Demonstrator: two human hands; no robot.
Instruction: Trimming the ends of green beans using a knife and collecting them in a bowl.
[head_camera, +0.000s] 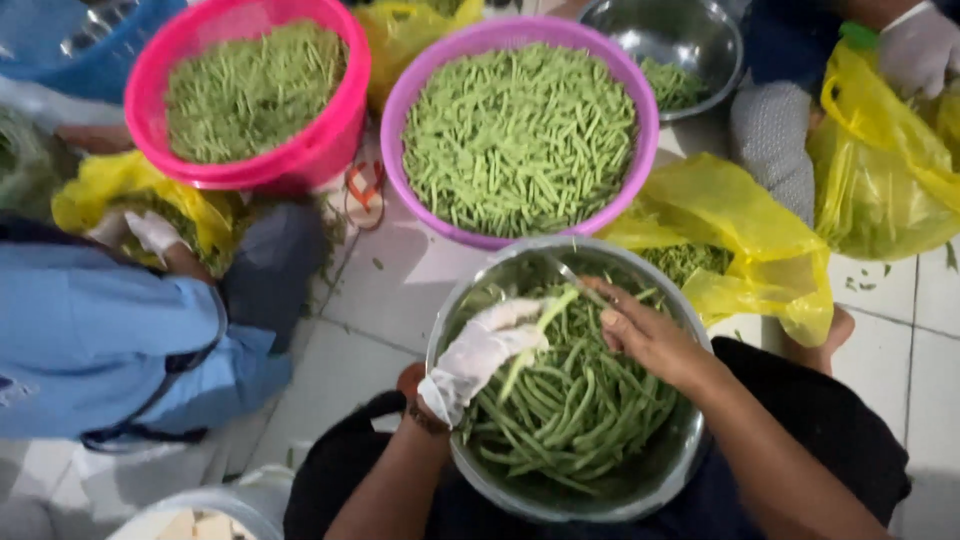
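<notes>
Pale floor tiles (390, 300) carry a purple basket (420, 90) and a pink basket (340, 130) of cut green pieces at twelve and ten o'clock from the steel bowl (690, 440) of long beans (570, 410) on the lap. The gloved left hand (480, 352), its grip closed on one bean (540, 330), does best holding it taut. The bare right hand (650, 338) pinches a thin blade (565, 270), best kept angled away; beans look smooth, firm, slender.

A pink basket (340, 120) and a purple basket (420, 90) both brim with cut green beans, a small steel bowl (700, 30) sits behind, yellow plastic bags (760, 240) lie on the white tiled floor (370, 300), beside a blue-sleeved co-worker (90, 340).
</notes>
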